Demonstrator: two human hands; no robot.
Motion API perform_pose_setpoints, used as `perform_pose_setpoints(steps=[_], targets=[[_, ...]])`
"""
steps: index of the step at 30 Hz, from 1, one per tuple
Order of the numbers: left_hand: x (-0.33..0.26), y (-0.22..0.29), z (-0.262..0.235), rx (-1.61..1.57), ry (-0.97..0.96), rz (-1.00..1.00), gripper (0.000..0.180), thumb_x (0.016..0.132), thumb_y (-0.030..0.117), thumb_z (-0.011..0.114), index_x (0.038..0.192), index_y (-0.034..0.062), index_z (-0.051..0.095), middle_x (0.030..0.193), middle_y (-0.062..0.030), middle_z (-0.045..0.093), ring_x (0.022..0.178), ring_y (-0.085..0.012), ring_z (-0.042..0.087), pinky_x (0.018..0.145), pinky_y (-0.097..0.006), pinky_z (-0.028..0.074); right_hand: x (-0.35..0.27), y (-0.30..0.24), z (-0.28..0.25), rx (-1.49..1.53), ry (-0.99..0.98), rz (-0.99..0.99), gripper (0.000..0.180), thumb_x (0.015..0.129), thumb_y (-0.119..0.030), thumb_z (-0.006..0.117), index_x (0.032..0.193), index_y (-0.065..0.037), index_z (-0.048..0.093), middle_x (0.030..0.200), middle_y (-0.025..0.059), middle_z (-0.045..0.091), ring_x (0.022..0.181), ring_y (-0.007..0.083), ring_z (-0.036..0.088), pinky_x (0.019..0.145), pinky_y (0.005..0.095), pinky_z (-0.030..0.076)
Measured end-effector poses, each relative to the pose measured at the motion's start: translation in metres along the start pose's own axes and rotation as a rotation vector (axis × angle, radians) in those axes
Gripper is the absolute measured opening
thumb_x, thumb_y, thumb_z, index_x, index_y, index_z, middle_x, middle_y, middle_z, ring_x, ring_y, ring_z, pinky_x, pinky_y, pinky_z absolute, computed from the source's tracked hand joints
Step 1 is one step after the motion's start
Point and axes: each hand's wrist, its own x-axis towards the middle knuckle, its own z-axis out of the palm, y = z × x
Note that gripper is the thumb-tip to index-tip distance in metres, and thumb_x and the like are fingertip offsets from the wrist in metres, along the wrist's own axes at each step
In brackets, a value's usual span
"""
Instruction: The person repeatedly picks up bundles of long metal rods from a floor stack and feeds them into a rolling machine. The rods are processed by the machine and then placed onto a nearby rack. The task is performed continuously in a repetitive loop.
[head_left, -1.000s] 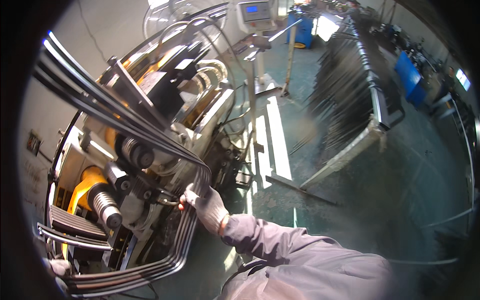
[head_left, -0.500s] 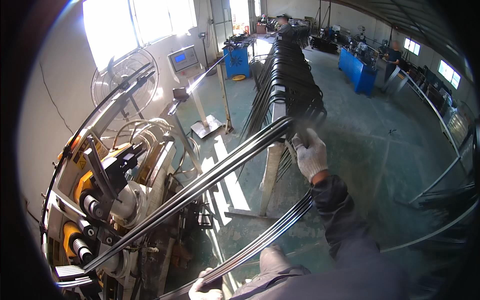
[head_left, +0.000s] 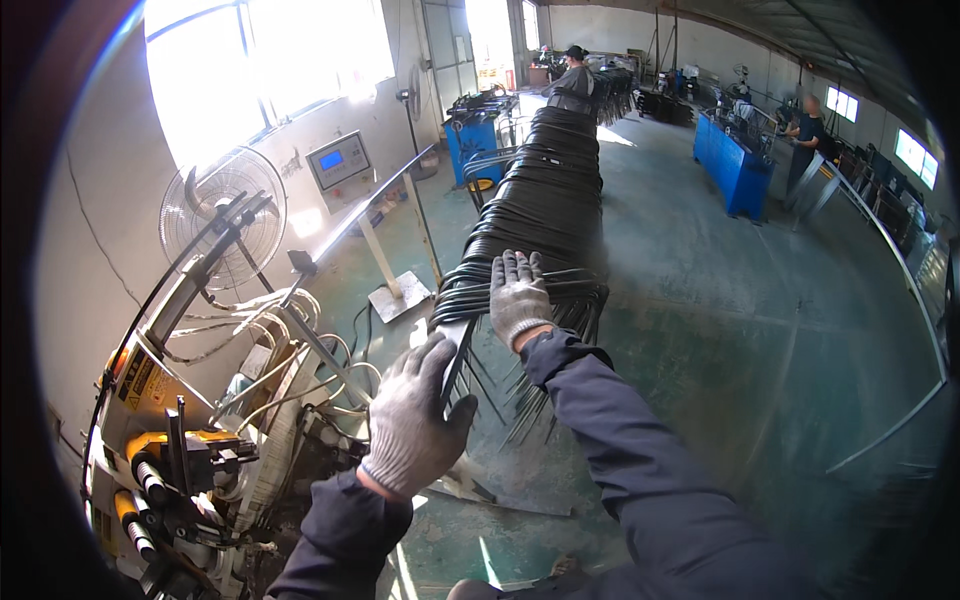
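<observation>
My right hand (head_left: 518,292), in a grey-white work glove, has its fingers stretched out and its palm against the nearest bent black metal bars (head_left: 570,285). Those bars hang over a long rack beam (head_left: 456,335) and join a dense row of like bars (head_left: 545,185) running away from me. My left hand (head_left: 415,420), gloved too, is at the near end of the beam. Its fingers reach forward and its thumb stands apart; I see nothing held in it. Whether it touches the beam I cannot tell.
On the left stands a bending machine (head_left: 185,450) with yellow parts and rollers. Behind it are a round fan (head_left: 222,205), a control box (head_left: 340,160) and hoses. Blue benches (head_left: 730,165) stand farther off. One person (head_left: 572,80) is by the far rack, another (head_left: 805,130) beside a bench.
The bundle of long bars that both hands held is out of them, with bars now over the beam's near end. My left hand has come up from the lower edge; my right has moved left.
</observation>
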Motion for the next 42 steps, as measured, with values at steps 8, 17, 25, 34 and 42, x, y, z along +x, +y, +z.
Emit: perform_pose_setpoints(steps=[8, 17, 25, 34, 42], targets=[[0.241, -0.082, 0.155, 0.516, -0.181, -0.071, 0.090, 0.090, 0.027, 0.079, 0.170, 0.0047, 0.045, 0.178, -0.0245, 0.038, 0.167, -0.0509, 0.028, 0.138, -0.063, 0.015, 0.085, 0.048, 0.038, 0.048, -0.033, -0.013, 0.064, 0.112, -0.026, 0.046, 0.169, 0.003, 0.043, 0.171, 0.0265, 0.052, 0.157, 0.0453, 0.051, 0.133, 0.0618, 0.033], [0.449, -0.132, 0.259, 0.647, -0.225, 0.188, 0.074, 0.092, 0.031, 0.070, 0.159, 0.0024, 0.058, 0.174, -0.0233, 0.045, 0.162, -0.0451, 0.039, 0.130, -0.071, 0.029, 0.209, 0.146, 0.157, 0.122, 0.172, -0.083, 0.065, 0.107, -0.027, 0.051, 0.162, 0.008, 0.051, 0.162, 0.0313, 0.058, 0.154, 0.0464, 0.053, 0.133, 0.0619, 0.032], [0.641, -0.156, 0.353, 0.594, -0.205, 0.299, 0.065, 0.092, 0.029, 0.069, 0.149, -0.0020, 0.065, 0.163, -0.0273, 0.053, 0.151, -0.0502, 0.047, 0.123, -0.066, 0.037, 0.354, 0.266, 0.245, 0.110, 0.218, -0.083, 0.068, 0.100, -0.028, 0.059, 0.159, 0.005, 0.053, 0.152, 0.0227, 0.063, 0.139, 0.0365, 0.059, 0.121, 0.0531, 0.042], [0.781, -0.189, 0.440, 0.496, -0.011, 0.256, 0.056, 0.088, 0.023, 0.070, 0.137, -0.0043, 0.068, 0.152, -0.0260, 0.059, 0.142, -0.0434, 0.052, 0.124, -0.057, 0.038, 0.481, 0.350, 0.315, 0.048, 0.096, -0.087, 0.081, 0.091, -0.036, 0.070, 0.161, -0.001, 0.051, 0.145, 0.0138, 0.063, 0.128, 0.0307, 0.057, 0.107, 0.0483, 0.046], [0.870, -0.199, 0.496, 0.415, 0.002, 0.227, 0.064, 0.086, 0.015, 0.068, 0.147, -0.0042, 0.061, 0.162, -0.0280, 0.054, 0.153, -0.0483, 0.048, 0.133, -0.068, 0.024, 0.598, 0.427, 0.380, 0.061, 0.173, -0.093, 0.055, 0.101, -0.030, 0.061, 0.150, -0.005, 0.062, 0.127, 0.0094, 0.069, 0.118, 0.0284, 0.063, 0.096, 0.0486, 0.050]])
